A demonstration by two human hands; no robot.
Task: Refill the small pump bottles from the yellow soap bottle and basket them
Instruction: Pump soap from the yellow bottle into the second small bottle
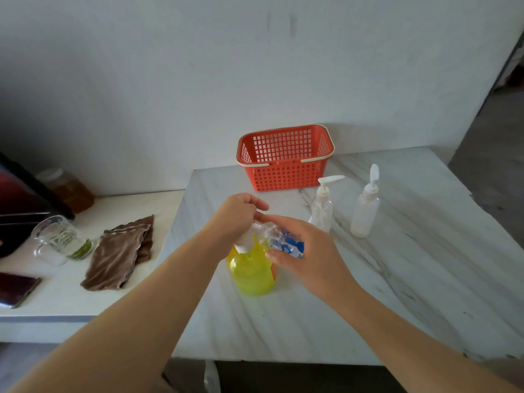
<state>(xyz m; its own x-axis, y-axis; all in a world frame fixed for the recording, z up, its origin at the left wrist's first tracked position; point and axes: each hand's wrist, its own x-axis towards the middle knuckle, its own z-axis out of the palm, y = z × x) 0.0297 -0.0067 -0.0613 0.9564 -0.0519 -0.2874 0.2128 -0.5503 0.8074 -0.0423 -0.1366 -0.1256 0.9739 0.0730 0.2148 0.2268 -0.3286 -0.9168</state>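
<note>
The blue print on the white label of the small clear bottle (286,242) is too blurred to read as the right hand (307,252) grips it tilted sideways above the yellow soap bottle (251,275) standing on the marble table (283,321), while the left hand (238,217) curls over the white pump (243,244).

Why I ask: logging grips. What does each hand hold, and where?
Right hand grips the small blue-labelled bottle round its body; left hand pinches its neck end, above the yellow soap bottle.

One head cam, wide-angle; faces fwd/down onto marble table (397,293), close range; wall (170,80) beyond.
</note>
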